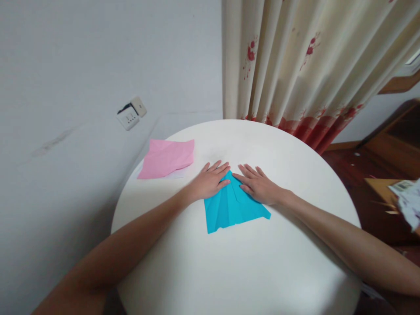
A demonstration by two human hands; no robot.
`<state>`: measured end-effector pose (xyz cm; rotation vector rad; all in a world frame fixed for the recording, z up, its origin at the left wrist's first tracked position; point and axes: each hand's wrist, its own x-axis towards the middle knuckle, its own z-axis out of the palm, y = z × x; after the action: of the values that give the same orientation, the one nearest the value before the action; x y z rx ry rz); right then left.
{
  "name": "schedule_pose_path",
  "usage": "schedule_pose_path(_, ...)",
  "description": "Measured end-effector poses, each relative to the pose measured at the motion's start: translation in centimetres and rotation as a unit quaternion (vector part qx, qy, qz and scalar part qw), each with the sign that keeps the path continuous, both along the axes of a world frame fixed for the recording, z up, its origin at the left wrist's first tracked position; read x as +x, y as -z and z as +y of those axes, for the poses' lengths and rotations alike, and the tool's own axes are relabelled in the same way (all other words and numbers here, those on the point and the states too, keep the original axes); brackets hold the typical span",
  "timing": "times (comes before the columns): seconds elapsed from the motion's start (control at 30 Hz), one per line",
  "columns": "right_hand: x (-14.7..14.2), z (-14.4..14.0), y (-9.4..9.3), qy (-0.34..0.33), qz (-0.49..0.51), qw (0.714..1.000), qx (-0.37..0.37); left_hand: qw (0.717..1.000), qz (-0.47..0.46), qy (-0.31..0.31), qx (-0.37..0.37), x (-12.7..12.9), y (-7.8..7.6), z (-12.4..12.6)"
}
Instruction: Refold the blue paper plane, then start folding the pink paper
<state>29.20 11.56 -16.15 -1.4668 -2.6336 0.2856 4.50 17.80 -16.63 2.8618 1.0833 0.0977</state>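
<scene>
Blue folded paper [231, 208] lies flat near the middle of the round white bench [249, 267], folded to a point at its far end and flaring wide toward the person, with creases running down its length. Left hand [210, 180] is pressed flat on the paper's far left slope, fingers straight and close together, holding nothing, only bearing down. Right hand [257, 183] mirrors it on the far right slope, palm down, fingers spread a little, also gripping nothing. The two sets of fingertips come near each other just beyond the paper's point, apart but close. Both forearms run back from the paper across the bench top toward the camera.

Out from the blue paper now: to its far left, well apart, a pink sheet [168, 157] lies crumpled-flat at the bench's edge, with a sliver of white paper showing under its near side. Further left of the paper, past the bench rim, a white wall socket [128, 118] sits on the pale wall. Beyond the paper, behind the bench, hangs a cream curtain [295, 65] with red flowers. Right of the paper, off the bench, there is dark wooden furniture [390, 140].
</scene>
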Motion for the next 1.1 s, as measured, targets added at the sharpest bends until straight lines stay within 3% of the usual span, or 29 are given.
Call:
schedule_pose_path(0.37, -1.5, 0.1, 0.9, 0.009, 0.073, 0.996, 0.054, 0.999, 0.006, 0.05, -0.017, 0.1, 0.0, 0.0)
schedule_pose_path(0.73, -1.3, 0.2, 0.9, 0.004, 0.04, 0.998, 0.046, 0.998, -0.004, 0.055, -0.01, -0.1, 0.8, 0.2)
schedule_pose_path(1.1, -1.2, 0.2, 0.6, 0.0, 0.031, 0.999, 0.036, 0.998, -0.008, 0.054, -0.013, -0.1, 0.6, 0.2)
